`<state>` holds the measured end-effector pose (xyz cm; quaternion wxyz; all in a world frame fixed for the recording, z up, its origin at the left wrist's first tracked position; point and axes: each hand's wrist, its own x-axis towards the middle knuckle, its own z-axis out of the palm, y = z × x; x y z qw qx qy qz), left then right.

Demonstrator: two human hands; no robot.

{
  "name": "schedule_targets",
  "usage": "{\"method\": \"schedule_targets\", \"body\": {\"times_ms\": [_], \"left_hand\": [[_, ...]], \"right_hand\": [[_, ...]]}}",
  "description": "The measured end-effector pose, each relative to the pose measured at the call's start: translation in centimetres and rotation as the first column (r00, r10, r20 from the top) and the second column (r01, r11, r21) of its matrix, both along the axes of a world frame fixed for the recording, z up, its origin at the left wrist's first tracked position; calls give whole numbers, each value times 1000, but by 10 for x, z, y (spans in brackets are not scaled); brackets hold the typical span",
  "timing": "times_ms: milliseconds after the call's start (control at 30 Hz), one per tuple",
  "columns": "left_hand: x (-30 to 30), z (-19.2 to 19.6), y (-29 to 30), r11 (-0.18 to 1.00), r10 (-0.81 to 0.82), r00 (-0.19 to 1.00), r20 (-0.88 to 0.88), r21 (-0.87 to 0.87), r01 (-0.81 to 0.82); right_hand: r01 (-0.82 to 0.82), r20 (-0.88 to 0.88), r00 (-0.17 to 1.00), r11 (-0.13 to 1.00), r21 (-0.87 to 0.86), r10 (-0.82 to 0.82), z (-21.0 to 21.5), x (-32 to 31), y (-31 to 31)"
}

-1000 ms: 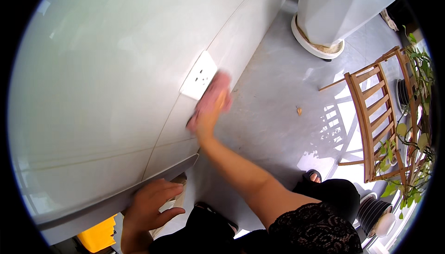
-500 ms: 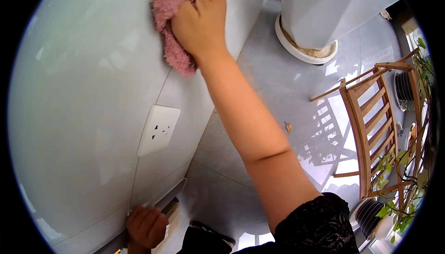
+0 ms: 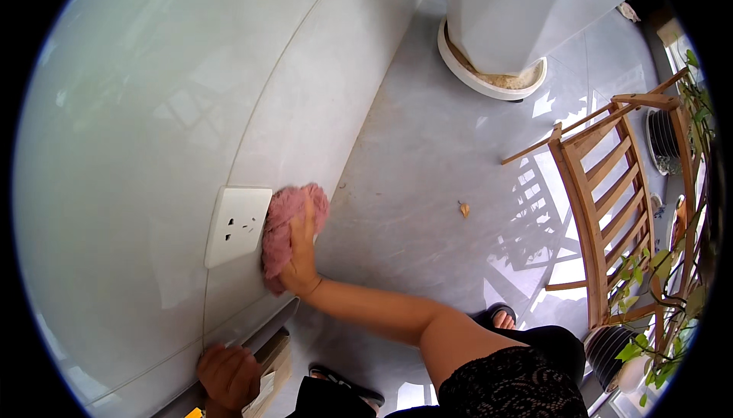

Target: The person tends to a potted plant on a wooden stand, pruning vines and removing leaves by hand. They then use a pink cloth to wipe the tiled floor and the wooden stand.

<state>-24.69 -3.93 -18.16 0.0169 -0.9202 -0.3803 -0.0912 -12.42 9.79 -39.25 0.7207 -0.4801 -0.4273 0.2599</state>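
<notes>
Pale and glossy, the tiled wall (image 3: 137, 135) surrounds the socket (image 3: 238, 227) (white, with dark slots). Above and right of the socket stands a white planter (image 3: 527, 13); far to its right, a slatted wooden frame (image 3: 601, 181). Just beside the socket's right edge, against the wall, is the bunched pink cloth (image 3: 282, 227), gripped by the right hand (image 3: 304, 261), fingers laid along it. Below the socket, the left hand (image 3: 229, 376) has curled fingers; whether they hold anything, I cannot tell. Well right of the socket lies a dry leaf (image 3: 464, 209).
</notes>
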Motion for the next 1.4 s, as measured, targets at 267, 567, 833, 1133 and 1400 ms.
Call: {"method": "schedule_targets", "body": {"times_ms": [267, 567, 833, 1133, 1400], "left_hand": [[-2, -7, -3, 997, -70, 997, -33, 31, 71], [-3, -11, -6, 995, -71, 997, -14, 69, 72], [26, 27, 10, 948, -56, 972, 228, 317, -20], [164, 26, 49, 822, -565, 431, 704, 431, 373], [215, -34, 47, 860, -183, 350, 919, -23, 509]], "right_hand": [[-32, -311, 948, 947, -319, -73, 23, 221, 251], [12, -276, 948, 888, -460, -156, -61, -25, 8], [109, -156, 970, 909, -402, -186, 48, -50, -20], [-265, 84, 933, 827, -495, 350, 41, 125, -47], [510, 626, 761, 752, -417, -170, 156, 364, -154]]}}
